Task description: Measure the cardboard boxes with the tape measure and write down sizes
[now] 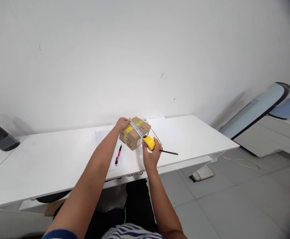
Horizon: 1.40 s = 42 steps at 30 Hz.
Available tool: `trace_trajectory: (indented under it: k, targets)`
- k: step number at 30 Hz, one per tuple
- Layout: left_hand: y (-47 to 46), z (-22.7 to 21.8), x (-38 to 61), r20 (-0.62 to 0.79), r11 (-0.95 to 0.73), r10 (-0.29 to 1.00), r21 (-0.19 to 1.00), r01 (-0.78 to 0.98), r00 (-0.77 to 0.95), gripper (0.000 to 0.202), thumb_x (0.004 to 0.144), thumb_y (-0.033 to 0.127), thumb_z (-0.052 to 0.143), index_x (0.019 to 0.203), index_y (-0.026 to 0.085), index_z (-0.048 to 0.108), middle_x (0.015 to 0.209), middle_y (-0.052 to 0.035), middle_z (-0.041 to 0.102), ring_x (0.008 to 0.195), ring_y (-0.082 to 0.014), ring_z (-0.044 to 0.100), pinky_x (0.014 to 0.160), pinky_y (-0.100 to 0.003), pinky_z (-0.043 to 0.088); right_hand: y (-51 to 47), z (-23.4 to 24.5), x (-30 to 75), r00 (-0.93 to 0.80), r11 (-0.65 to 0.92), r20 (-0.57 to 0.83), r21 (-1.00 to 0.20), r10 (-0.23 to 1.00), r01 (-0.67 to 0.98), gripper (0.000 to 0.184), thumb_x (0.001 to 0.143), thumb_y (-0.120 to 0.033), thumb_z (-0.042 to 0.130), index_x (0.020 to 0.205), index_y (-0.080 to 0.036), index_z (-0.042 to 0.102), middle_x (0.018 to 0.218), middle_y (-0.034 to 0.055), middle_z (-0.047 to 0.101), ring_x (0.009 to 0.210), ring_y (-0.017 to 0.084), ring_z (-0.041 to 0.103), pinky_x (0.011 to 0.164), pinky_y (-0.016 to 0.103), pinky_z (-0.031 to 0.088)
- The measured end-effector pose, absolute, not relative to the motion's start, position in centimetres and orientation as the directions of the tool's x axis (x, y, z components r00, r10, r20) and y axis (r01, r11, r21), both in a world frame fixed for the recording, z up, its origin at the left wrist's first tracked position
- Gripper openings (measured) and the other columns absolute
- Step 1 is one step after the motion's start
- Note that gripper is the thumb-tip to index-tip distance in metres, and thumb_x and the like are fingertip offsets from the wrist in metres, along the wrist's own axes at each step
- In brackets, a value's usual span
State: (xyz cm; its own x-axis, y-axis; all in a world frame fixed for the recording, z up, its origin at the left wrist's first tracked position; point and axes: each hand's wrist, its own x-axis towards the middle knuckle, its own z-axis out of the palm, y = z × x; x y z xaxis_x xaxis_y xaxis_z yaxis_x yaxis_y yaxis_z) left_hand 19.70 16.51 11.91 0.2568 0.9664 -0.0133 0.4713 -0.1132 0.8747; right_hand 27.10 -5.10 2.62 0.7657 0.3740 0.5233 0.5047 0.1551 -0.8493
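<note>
A small brown cardboard box (130, 140) with yellow tape strips sits on the white table. The white blade of a yellow tape measure (149, 142) is drawn out across its top. My left hand (122, 123) is at the box's far left edge, its fingers closed at the free end of the blade and partly hiding it. My right hand (151, 156) grips the yellow case at the box's right side; a thin black strap (169, 152) sticks out to the right from it. A red and black pen (118, 155) lies left of my right hand.
Written paper sheets (99, 136) lie beneath my left forearm on the table (55, 156). A dark container (0, 136) stands at the far left. Behind is a white wall (125, 59). Right of the table, a pale blue panel (259, 106) leans at an angle.
</note>
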Motion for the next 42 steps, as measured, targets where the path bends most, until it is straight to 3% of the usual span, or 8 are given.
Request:
trace_trajectory:
  k: [3,14,19,23,27,31,35,42]
  targets:
    - [16.8,10.4,19.4,0.077,-0.216,0.949,0.863,0.456,0.304,0.047,0.077,0.041,0.077,0.117,0.019,0.064,0.113,-0.0095,0.072,0.093,-0.0209,0.066,0.081,-0.029,0.045,-4.0,3.4,27.6,0.717,0.131,0.55,-0.823,0.429,0.553,0.049,0.085,-0.046,0.064,0.127,-0.023,0.056,0.121,0.0147,0.062,0.115,0.032,0.054,0.104,0.054,0.043]
    - [15.7,10.8,18.9,0.186,-0.322,0.929,0.83,0.456,0.319,0.023,0.087,0.034,0.065,0.104,0.019,0.069,0.122,-0.0108,0.072,0.108,-0.023,0.065,0.095,-0.033,0.045,-3.1,3.9,29.0,0.735,0.112,0.44,-0.885,0.516,0.451,0.048,0.078,-0.046,0.067,0.118,-0.022,0.056,0.12,0.0139,0.063,0.116,0.032,0.055,0.101,0.05,0.046]
    - [9.4,12.7,19.1,0.335,-0.495,0.848,0.78,0.384,0.412,0.01,0.08,0.028,0.073,0.085,0.023,0.066,0.096,-0.0047,0.076,0.097,-0.0236,0.068,0.113,-0.043,0.035,-4.6,2.5,28.4,0.829,0.154,0.301,-0.954,0.471,0.258,0.065,0.072,-0.055,0.076,0.124,-0.022,0.054,0.127,0.0123,0.064,0.116,0.03,0.062,0.101,0.046,0.05]
    - [4.4,12.3,19.6,0.196,-0.401,0.778,0.886,0.232,0.596,0.045,0.079,0.036,0.074,0.121,0.026,0.064,0.08,-0.0036,0.075,0.094,-0.0289,0.068,0.102,-0.044,0.044,-6.0,2.0,27.4,0.883,0.244,0.255,-0.955,0.394,0.167,0.067,0.071,-0.054,0.079,0.124,-0.023,0.053,0.123,0.0103,0.065,0.114,0.027,0.065,0.098,0.042,0.055]
    - [4.1,12.0,20.3,0.291,-0.574,0.76,0.721,0.389,0.581,0.057,0.08,0.056,0.072,0.127,0.024,0.064,0.121,-0.0144,0.073,0.13,-0.0385,0.055,0.123,-0.056,0.017,-7.4,1.3,27.4,0.91,0.331,0.165,-0.943,0.381,0.032,0.069,0.07,-0.053,0.081,0.125,-0.023,0.051,0.122,0.0092,0.066,0.111,0.025,0.068,0.096,0.042,0.059]
    - [6.1,11.5,20.1,0.208,-0.58,0.81,0.422,0.697,0.548,0.092,0.065,0.047,0.087,0.146,0.021,0.051,0.164,-0.0223,0.035,0.155,-0.0481,0.019,0.123,-0.066,-0.004,-8.3,-0.3,29.4,0.925,0.359,0.041,-0.927,0.378,-0.105,0.071,0.063,-0.052,0.087,0.119,-0.021,0.056,0.112,0.0061,0.07,0.1,0.023,0.071,0.088,0.041,0.064]
    - [5.7,9.3,15.9,0.253,-0.628,0.777,0.382,0.678,0.577,0.086,0.082,0.042,0.071,0.158,0.019,0.038,0.17,-0.0178,0.023,0.159,-0.041,0.014,0.128,-0.059,0.007,-9.1,-1.1,32.6,0.96,0.423,-0.018,-0.895,0.279,-0.14,0.068,0.057,-0.051,0.09,0.111,-0.022,0.06,0.105,0.0023,0.07,0.091,0.021,0.073,0.076,0.038,0.068]
    - [2.0,2.0,5.9,0.315,-0.512,0.855,0.642,0.571,0.411,0.101,0.083,0.053,0.069,0.165,0.031,0.015,0.171,-0.0082,0.024,0.155,-0.0332,0.03,0.12,-0.049,0.041,-9.1,1.5,33.5,0.948,0.529,0.051,-0.839,0.315,-0.13,0.061,0.066,-0.047,0.087,0.114,-0.026,0.058,0.112,0.0024,0.071,0.09,0.02,0.075,0.084,0.043,0.066]
